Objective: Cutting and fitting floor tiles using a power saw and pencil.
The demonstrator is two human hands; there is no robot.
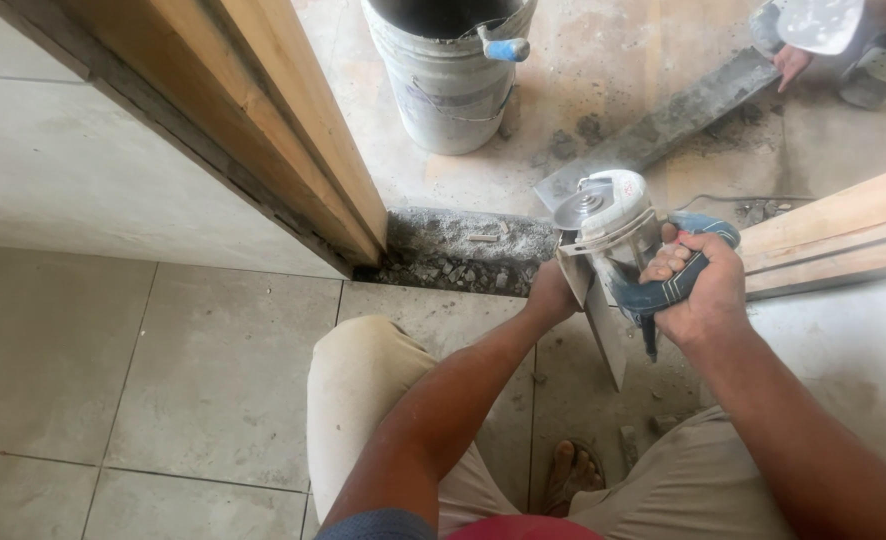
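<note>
Knees in tan trousers (pixel 363 380) and a bare foot (pixel 569 470) fill the bottom of my view, over grey floor tiles (pixel 183 360). Above them, my right hand (pixel 698 285) is wrapped tight around the blue handle of an angle grinder (pixel 613 225), fingers curled fully about the grip. The tool's long axis runs from that handle up and leftward to its cutting disc (pixel 581 205), which faces up toward the camera. My left hand (pixel 551 295) sits just left of the grinder's body, against a narrow tile offcut (pixel 603 320) standing on edge beneath the tool; from this angle I cannot tell whether its fingers are closed on the piece or only pressed to it. The offcut runs down and to the right, toward my knees, so the disc lies above and slightly right of the left hand, with the right hand the nearer of the two to the tool.

Just beyond the disc, a rubble-filled gap (pixel 463 250) crosses the doorway at the foot of a wooden door frame (pixel 293 120). A mortar-stained bucket (pixel 453 70) stands farther back. At top right, another person's hand (pixel 791 62) rests on a long grey strip (pixel 663 125) on the dusty floor.
</note>
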